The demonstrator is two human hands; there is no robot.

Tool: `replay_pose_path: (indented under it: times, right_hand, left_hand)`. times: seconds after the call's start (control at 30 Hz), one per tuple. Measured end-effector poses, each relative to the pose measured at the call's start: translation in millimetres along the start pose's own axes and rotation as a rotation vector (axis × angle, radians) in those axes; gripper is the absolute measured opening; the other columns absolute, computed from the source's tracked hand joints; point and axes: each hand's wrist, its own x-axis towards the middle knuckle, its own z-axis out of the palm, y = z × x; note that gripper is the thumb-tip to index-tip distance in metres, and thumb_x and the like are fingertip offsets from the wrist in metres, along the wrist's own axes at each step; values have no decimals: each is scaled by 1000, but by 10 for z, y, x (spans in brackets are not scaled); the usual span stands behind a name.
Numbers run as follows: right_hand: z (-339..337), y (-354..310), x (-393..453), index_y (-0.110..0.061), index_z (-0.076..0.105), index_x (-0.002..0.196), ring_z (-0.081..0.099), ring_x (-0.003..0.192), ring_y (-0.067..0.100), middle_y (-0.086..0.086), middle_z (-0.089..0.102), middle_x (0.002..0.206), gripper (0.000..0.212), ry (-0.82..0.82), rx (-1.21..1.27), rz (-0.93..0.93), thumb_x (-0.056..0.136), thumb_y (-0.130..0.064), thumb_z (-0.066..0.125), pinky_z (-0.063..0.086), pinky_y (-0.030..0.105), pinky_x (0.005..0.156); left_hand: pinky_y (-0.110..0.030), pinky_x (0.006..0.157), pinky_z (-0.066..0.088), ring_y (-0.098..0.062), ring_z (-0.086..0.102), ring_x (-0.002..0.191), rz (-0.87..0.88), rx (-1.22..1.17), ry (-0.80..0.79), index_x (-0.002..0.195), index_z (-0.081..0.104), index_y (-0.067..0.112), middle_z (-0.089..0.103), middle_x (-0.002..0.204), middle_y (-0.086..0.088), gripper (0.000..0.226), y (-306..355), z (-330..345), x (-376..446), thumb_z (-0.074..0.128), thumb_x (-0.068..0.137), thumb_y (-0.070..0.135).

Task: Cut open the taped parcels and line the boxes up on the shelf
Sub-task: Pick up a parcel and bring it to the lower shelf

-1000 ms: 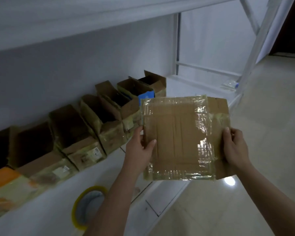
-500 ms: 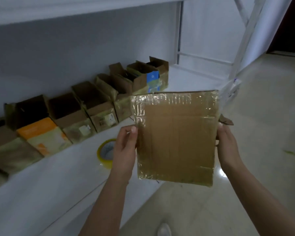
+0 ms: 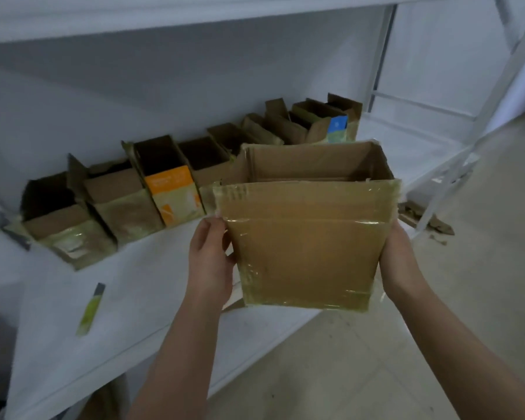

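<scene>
On the white shelf board [image 3: 152,298], at far left, a slim green-and-grey utility knife [image 3: 92,309] lies loose, well apart from both hands; behind it a row of opened brown cardboard boxes [image 3: 119,201] stands against the back wall, mouths upward, running from left foreground to right background. Right of centre, above the shelf's front edge, the tape-wrapped brown cardboard box [image 3: 308,244] is held in the air, its mouth open and facing up and slightly away from the viewer, its broad taped face turned toward the camera; its long axis runs left to right, roughly level. The left hand [image 3: 209,259] grips the box's left edge, fingers curled around the side; the right hand [image 3: 399,262] holds the right edge, its fingers hidden behind the cardboard. The cutting step appears finished for this parcel, and the placing step is in hand. The next move probably calls for carrying the box toward the row, turning it to match its neighbours and setting it down upright in line. At far right, cardboard scraps [image 3: 426,218] lie on the pale floor.
</scene>
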Motion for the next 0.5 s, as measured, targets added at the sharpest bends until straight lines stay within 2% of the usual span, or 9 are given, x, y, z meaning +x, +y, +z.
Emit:
replay_pose_path:
  times: [0.03,0.1,0.13,0.2,0.3,0.4,0.43,0.5]
  right_hand:
    - [144,-70,15,-43,71,97,69,95,8,-11,74,97,49,-18,33,31,105,-45,23,55,40,86]
    - [481,-234,24,-51,73,80,70,82,0,-17,75,86,56,-76,102,58,104,-52,22,57,24,69]
    - [669,-316,22,-53,73,77,70,79,-2,-18,75,83,56,-109,142,68,101,-58,23,55,17,61]
    - [1066,-452,2,-55,73,77,70,78,-3,-19,75,84,53,-168,193,75,89,-73,25,52,11,56]
    - [1665,-524,-29,-51,74,86,72,83,2,-14,76,89,58,-252,249,59,73,-81,26,55,18,63]
    - [2128,-432,-87,-36,72,102,72,90,8,-6,77,95,63,-238,319,110,74,-75,32,56,25,74]
    - [2244,-400,-117,-31,69,111,71,98,10,-4,76,100,65,-233,340,123,76,-72,33,55,28,82]
    - [2417,-301,-172,-27,64,125,66,112,17,0,72,114,69,-247,386,158,79,-68,34,51,34,95]
  left_hand:
    - [-34,66,48,-15,62,80,2,-18,-7,89,61,19,68,82,4,20,88,-99,53,45,101,16]
    - [-41,76,50,-16,64,91,10,-23,-39,105,61,20,69,95,2,18,284,-330,179,45,99,15]
    - [-43,81,51,-18,64,99,17,-2,-58,115,60,19,69,104,-1,24,382,-464,252,43,99,17]
    - [-48,89,52,-22,63,111,13,20,-79,130,56,19,67,121,-4,35,585,-745,388,36,101,22]
    - [-46,93,50,-25,64,113,-6,-28,-45,123,62,16,70,118,-6,39,840,-1197,600,29,103,25]
    - [-47,97,48,-27,63,113,-41,-70,41,111,65,17,72,108,-6,40,976,-1583,800,27,105,27]
    - [-46,97,48,-28,63,111,-50,-82,57,108,65,18,72,104,-5,40,989,-1686,852,27,106,28]
    - [-39,84,54,-23,68,96,-57,-63,34,102,68,19,74,92,-2,39,962,-1851,944,30,107,28]
